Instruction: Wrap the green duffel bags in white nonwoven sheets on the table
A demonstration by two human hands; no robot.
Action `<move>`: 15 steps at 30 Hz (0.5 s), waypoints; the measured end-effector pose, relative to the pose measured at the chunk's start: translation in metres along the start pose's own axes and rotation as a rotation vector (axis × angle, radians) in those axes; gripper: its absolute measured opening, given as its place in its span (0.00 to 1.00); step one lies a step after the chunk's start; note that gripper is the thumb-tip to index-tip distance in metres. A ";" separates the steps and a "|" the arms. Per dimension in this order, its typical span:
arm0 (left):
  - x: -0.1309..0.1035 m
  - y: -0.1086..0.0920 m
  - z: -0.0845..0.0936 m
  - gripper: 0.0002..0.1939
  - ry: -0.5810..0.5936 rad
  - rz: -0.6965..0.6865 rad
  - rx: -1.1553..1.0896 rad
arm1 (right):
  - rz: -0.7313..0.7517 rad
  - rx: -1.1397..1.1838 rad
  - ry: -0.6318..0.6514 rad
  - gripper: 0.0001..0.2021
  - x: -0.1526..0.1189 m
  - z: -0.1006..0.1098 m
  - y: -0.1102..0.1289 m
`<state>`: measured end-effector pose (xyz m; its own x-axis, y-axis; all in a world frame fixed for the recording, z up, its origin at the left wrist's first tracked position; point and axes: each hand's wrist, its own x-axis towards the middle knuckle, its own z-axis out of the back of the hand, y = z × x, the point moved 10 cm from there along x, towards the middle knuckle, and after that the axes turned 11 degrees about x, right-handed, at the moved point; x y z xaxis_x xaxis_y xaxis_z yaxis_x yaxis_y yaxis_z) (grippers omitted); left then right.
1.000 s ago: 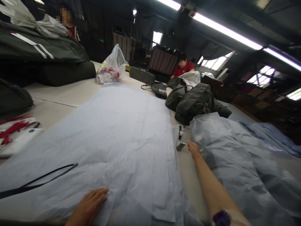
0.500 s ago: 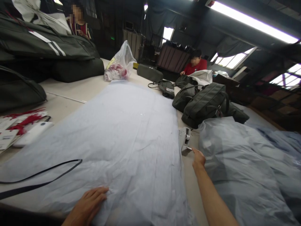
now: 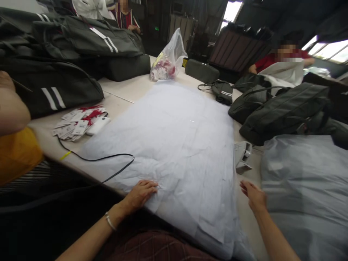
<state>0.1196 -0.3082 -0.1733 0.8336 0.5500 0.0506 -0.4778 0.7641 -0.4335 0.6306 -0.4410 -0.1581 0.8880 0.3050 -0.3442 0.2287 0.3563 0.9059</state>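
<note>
My left hand (image 3: 143,194) lies on a stack of thin, wrinkled white plastic bags or sheets (image 3: 176,145) near the table's front edge, fingers stretched out. To the right of the stack is my right hand (image 3: 254,195), its fingers drawn together in what looks like a pinch. What it holds, if anything, is too small to make out. Just beyond its fingertips, apart from them, stands what appears to be a grey-white tape dispenser (image 3: 243,156), beside the stack's right edge. A thin black strap or cord (image 3: 116,156) loops over the stack's left part.
Filled plastic bags (image 3: 301,181) lie at right. Dark duffel bags (image 3: 288,108) stand behind them and more dark bags (image 3: 106,40) at left. White tags with red strings (image 3: 78,125) lie beside a white device (image 3: 98,125). A person's arm (image 3: 12,105) reaches in at left; two people are farther back.
The view has turned left and down. My right hand has come away from the tape dispenser, toward me. My left hand stays on the plastic stack. Another person's arm has appeared at left.
</note>
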 end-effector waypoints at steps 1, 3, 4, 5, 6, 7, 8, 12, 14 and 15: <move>-0.001 0.000 -0.002 0.15 0.007 -0.007 -0.002 | 0.008 -0.025 0.125 0.05 -0.028 -0.021 0.002; -0.002 0.001 -0.005 0.16 0.029 -0.027 0.000 | 0.034 -0.124 0.489 0.10 -0.102 -0.081 -0.001; -0.002 0.000 -0.007 0.17 0.045 -0.036 0.005 | 0.019 -0.140 0.603 0.13 -0.141 -0.106 -0.008; -0.002 0.000 -0.008 0.18 0.060 -0.043 0.012 | -0.003 -0.157 0.703 0.14 -0.179 -0.130 -0.018; -0.002 0.000 -0.008 0.19 0.075 -0.045 0.020 | -0.031 -0.174 0.788 0.14 -0.215 -0.151 -0.030; -0.002 0.000 -0.009 0.21 0.087 -0.045 0.028 | -0.072 -0.194 0.886 0.13 -0.250 -0.171 -0.045; -0.002 0.000 -0.009 0.22 0.093 -0.043 0.037 | -0.118 -0.206 0.994 0.13 -0.282 -0.188 -0.061; -0.001 0.000 -0.009 0.25 0.089 -0.057 0.054 | -0.129 -0.368 1.074 0.09 -0.338 -0.220 -0.107; -0.001 0.000 -0.010 0.27 0.089 -0.071 0.054 | -0.085 -0.520 1.003 0.08 -0.335 -0.222 -0.120; -0.001 0.000 -0.010 0.27 0.090 -0.079 0.053 | -0.069 -0.581 0.962 0.07 -0.330 -0.223 -0.125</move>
<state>0.1218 -0.3121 -0.1823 0.8893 0.4572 0.0007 -0.4222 0.8217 -0.3829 0.2197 -0.3895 -0.2125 0.1464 0.7335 -0.6637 -0.1785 0.6795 0.7116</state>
